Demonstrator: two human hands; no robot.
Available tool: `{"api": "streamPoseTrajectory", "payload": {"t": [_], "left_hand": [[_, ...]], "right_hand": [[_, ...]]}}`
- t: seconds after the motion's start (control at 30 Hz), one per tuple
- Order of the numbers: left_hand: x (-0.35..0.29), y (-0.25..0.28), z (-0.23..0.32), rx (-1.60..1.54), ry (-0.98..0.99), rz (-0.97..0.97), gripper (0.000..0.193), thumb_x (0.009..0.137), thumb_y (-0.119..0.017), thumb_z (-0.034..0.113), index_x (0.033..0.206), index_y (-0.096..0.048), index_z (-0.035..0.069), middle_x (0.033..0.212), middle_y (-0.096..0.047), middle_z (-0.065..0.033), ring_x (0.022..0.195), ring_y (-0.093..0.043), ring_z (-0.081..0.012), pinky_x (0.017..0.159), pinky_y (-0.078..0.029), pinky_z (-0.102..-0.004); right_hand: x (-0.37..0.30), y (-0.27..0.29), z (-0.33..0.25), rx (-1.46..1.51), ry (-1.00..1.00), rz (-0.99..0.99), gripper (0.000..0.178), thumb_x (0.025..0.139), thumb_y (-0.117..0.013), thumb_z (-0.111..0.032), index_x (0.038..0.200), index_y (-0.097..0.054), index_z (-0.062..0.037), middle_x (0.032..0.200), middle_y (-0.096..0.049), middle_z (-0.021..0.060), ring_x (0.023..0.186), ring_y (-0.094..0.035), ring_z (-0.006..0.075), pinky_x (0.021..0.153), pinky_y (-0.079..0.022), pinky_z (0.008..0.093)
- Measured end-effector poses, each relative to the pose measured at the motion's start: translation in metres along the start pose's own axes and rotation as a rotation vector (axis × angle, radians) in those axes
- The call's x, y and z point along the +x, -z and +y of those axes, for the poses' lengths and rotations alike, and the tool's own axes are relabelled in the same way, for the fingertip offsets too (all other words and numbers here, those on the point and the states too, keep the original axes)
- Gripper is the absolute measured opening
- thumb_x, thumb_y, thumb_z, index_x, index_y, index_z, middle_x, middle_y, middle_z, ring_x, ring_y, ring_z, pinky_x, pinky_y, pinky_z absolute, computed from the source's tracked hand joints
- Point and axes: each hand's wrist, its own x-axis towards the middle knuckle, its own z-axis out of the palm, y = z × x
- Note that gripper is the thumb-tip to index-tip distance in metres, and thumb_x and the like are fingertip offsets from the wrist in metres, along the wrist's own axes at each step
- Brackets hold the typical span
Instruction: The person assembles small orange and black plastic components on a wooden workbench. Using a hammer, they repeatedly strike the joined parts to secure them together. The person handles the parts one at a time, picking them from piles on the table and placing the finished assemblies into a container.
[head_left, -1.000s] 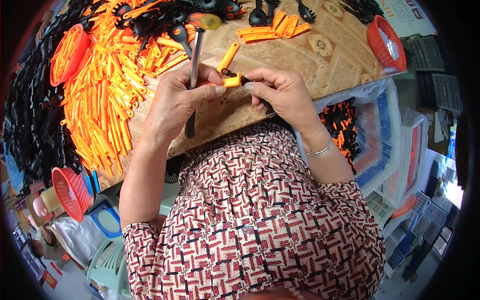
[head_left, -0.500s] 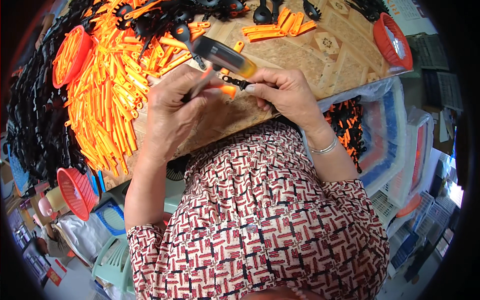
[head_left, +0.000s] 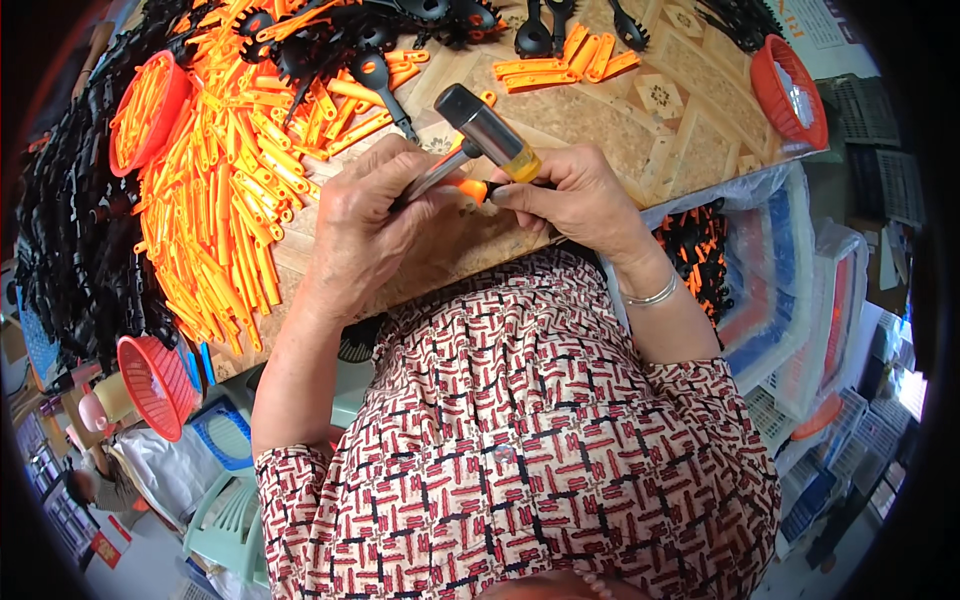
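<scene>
My left hand [head_left: 372, 215] is closed around a hammer [head_left: 490, 132] with a dark and yellow-tipped head. Its metal shaft runs down into my fingers. From the same hand sticks out the end of an orange handle [head_left: 473, 189], mostly covered by my fingers. My right hand [head_left: 580, 195] pinches a black utensil piece [head_left: 493, 192], whose narrow end meets the orange handle's end. Most of the black piece is hidden behind my right fingers. Both hands are above the table [head_left: 690, 110], close to its near edge.
Loose orange handles [head_left: 220, 200] lie heaped at left, beside a pile of black utensil pieces [head_left: 70, 200]. Red baskets [head_left: 150, 385] stand around the table. Black spoons [head_left: 533, 38] and several orange handles [head_left: 565, 72] lie at the back. A lined bin [head_left: 765, 270] of black-and-orange pieces is at right.
The black piece and the orange handle, apart before, now meet end to end between my hands. My left hand has moved right with the hammer, whose head has tilted more upright.
</scene>
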Motion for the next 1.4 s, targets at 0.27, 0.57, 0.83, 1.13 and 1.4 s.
{"api": "streamPoseTrajectory", "payload": {"t": [0.27, 0.57, 0.83, 1.13, 1.4], "left_hand": [[-0.003, -0.013, 0.008, 0.235, -0.026, 0.058, 0.019, 0.083, -0.073, 0.001, 0.100, -0.064, 0.004, 0.084, -0.056, -0.0125, 0.074, -0.063, -0.0326, 0.062, -0.051, -0.0401], [-0.003, -0.028, 0.006, -0.121, 0.122, 0.017, 0.030, 0.083, -0.069, -0.005, 0.111, -0.074, 0.006, 0.107, -0.061, -0.0097, 0.090, -0.068, -0.0182, 0.079, -0.057, -0.0292], [-0.009, -0.015, 0.015, -0.324, 0.545, -0.062, 0.028, 0.096, -0.071, 0.011, 0.122, -0.070, 0.001, 0.084, -0.056, 0.0038, 0.070, -0.049, -0.0041, 0.061, -0.041, -0.0213], [-0.040, -0.035, 0.011, 0.148, 0.141, -0.118, 0.029, 0.092, -0.070, 0.007, 0.120, -0.068, 0.004, 0.086, -0.068, -0.0152, 0.077, -0.070, -0.0248, 0.068, -0.053, -0.0350], [0.022, -0.015, -0.015, 0.308, 0.321, 0.055, 0.023, 0.090, -0.073, 0.020, 0.103, -0.069, 0.001, 0.079, -0.065, -0.0160, 0.066, -0.064, -0.0305, 0.063, -0.050, -0.0396]], "right_hand": [[0.006, 0.000, 0.016, -0.394, 0.485, 0.100, 0.014, 0.080, -0.075, -0.005, 0.093, -0.073, -0.0058, 0.066, -0.060, 0.0106, 0.062, -0.062, 0.0207, 0.058, -0.048, 0.0345], [-0.035, 0.008, 0.019, -0.791, 0.604, 0.246, 0.018, 0.080, -0.074, -0.003, 0.097, -0.073, -0.0007, 0.080, -0.070, 0.0101, 0.071, -0.066, 0.0286, 0.068, -0.053, 0.0397], [-0.091, 0.014, 0.031, -0.622, 0.184, 0.370, 0.022, 0.082, -0.072, -0.001, 0.103, -0.069, -0.0001, 0.089, -0.072, 0.0142, 0.073, -0.068, 0.0294, 0.066, -0.052, 0.0369], [-0.084, -0.003, 0.038, -0.751, 0.232, 0.539, 0.022, 0.088, -0.073, -0.010, 0.104, -0.067, 0.0031, 0.087, -0.062, 0.0134, 0.080, -0.063, 0.0303, 0.071, -0.049, 0.0388], [-0.084, 0.001, 0.084, -0.034, -0.298, 0.272, 0.015, 0.092, -0.074, -0.014, 0.088, -0.069, -0.0003, 0.066, -0.059, -0.0069, 0.060, -0.045, -0.0010, 0.050, -0.034, 0.0217]]}}
